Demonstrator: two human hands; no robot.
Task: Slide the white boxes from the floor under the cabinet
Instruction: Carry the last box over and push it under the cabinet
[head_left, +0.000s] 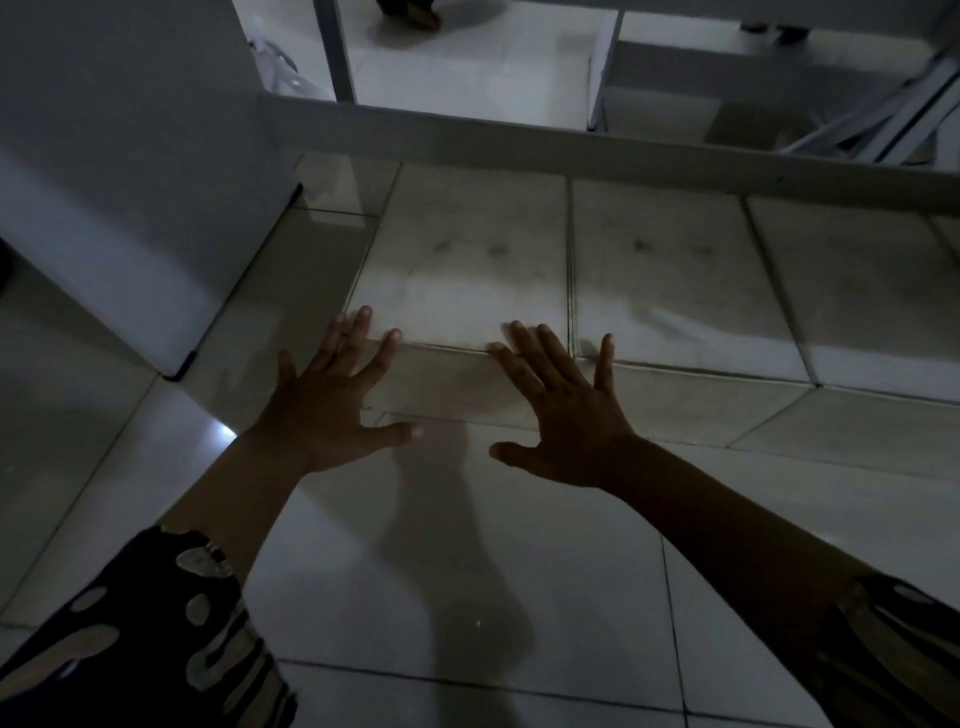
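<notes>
Dim view, 2 spread hands, left hand (324, 410), right hand (563, 415), seemingly pressing white box (462, 291)

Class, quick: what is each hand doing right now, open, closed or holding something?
Left hand: open, fingers spread against the near edge of a white box, gripping nothing.
Right hand: open, likewise spread on that box.

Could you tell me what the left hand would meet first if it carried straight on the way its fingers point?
The left hand is already at the near edge of the leftmost white box; going on, it would probably ride over that box's top toward the cabinet rail.
</notes>
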